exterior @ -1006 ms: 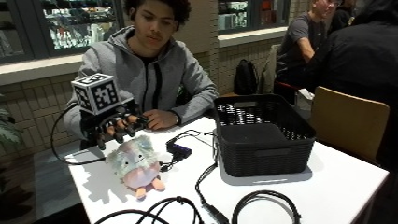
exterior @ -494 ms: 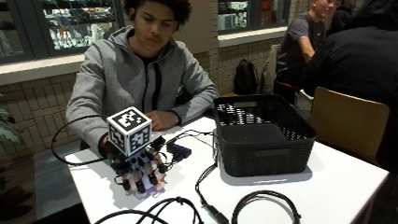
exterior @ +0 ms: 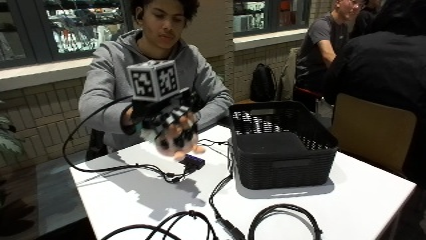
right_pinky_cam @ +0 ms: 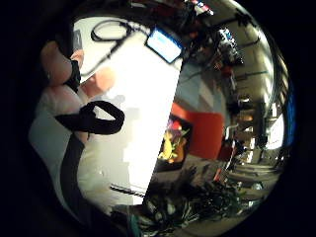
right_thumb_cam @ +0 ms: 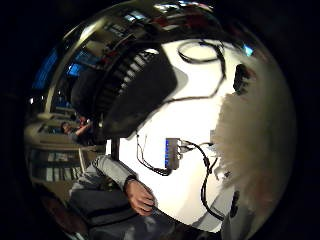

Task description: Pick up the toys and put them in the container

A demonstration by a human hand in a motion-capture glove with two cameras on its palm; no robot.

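Standing on the white worktop (exterior: 373,200), open side up to take toys: black basket container (exterior: 283,145). Raised beside it, above the worktop: gloved right hand (exterior: 170,127), fingers curled round a pale plush toy (right_thumb_cam: 252,150), apparently for carrying across.

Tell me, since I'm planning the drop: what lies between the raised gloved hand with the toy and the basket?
In the outside view, only open air separates the gloved right hand gripping the toy from the black basket; cables lie on the table below.
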